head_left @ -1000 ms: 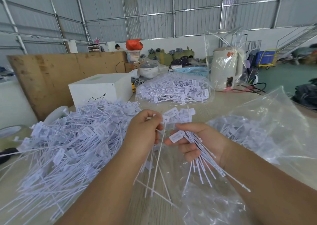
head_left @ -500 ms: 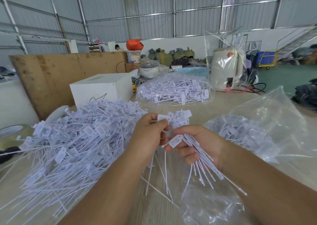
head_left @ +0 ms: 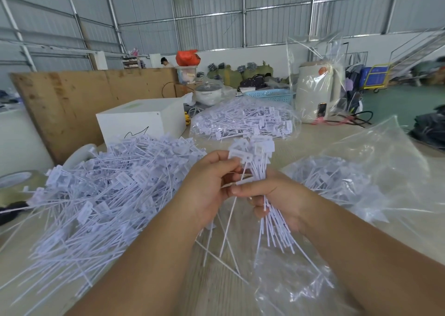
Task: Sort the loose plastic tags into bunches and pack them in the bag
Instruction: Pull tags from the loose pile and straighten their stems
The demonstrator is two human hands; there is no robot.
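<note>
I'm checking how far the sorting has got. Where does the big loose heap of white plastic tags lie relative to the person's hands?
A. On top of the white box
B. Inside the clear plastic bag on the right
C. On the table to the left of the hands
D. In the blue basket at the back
C: the big loose heap of white plastic tags spreads over the table left of the left hand and right hand, which hold a bunch of tags.
</note>
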